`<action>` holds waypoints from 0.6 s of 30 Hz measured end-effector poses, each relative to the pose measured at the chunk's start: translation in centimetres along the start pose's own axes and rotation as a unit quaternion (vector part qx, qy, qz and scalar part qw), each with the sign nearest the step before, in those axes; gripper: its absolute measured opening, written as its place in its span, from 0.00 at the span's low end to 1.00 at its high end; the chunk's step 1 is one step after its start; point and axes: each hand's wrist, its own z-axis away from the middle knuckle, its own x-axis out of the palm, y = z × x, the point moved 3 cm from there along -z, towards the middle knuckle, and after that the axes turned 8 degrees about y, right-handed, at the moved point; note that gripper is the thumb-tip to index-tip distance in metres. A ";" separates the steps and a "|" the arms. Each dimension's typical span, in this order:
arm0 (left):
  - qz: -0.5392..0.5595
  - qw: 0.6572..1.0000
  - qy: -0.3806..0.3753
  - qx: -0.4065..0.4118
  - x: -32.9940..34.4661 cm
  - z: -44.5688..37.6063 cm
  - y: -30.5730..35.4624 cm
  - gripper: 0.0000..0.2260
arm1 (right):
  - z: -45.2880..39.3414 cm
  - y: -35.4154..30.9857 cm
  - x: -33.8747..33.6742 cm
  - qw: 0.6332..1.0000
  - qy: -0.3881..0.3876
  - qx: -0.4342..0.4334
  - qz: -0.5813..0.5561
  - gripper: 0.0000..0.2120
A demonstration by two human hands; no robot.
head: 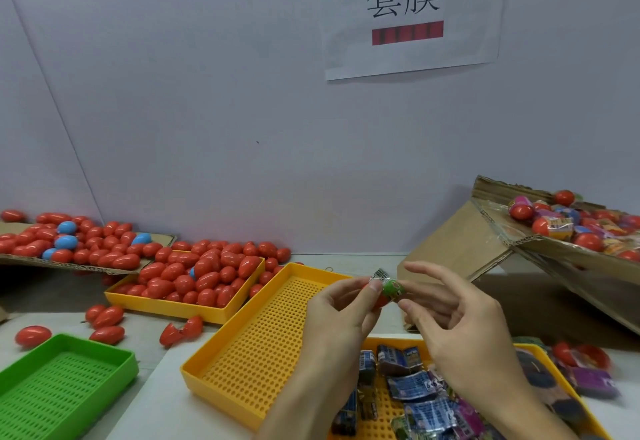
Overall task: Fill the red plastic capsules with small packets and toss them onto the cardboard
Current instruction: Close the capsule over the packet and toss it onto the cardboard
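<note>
Above the yellow tray point(242, 363) on the desk, the left hand point(341, 315) grips a red capsule point(380, 301) while the right hand point(460, 332), fingers loosely spread, pinches a green packet point(393, 290) into it; next, seemingly, snapping it closed and tossing it onto the cardboard point(86, 264) at left.

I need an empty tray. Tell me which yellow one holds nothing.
The middle yellow tray, under the left hand; the far one holds red capsules, the near one packets.
</note>
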 end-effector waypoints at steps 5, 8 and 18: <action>-0.049 0.999 -0.003 0.020 0.0 -0.1 -0.2 0.05 | 0.0 -0.5 0.0 0.998 0.000 -0.030 0.062 0.25; -0.098 0.994 -0.003 0.040 0.1 -0.1 -0.4 0.02 | 0.1 -0.8 0.2 0.990 -0.014 -0.058 0.129 0.30; -0.226 0.966 -0.023 0.120 1.2 0.7 -0.8 0.06 | 0.6 -0.9 0.7 0.968 0.001 -0.107 0.225 0.34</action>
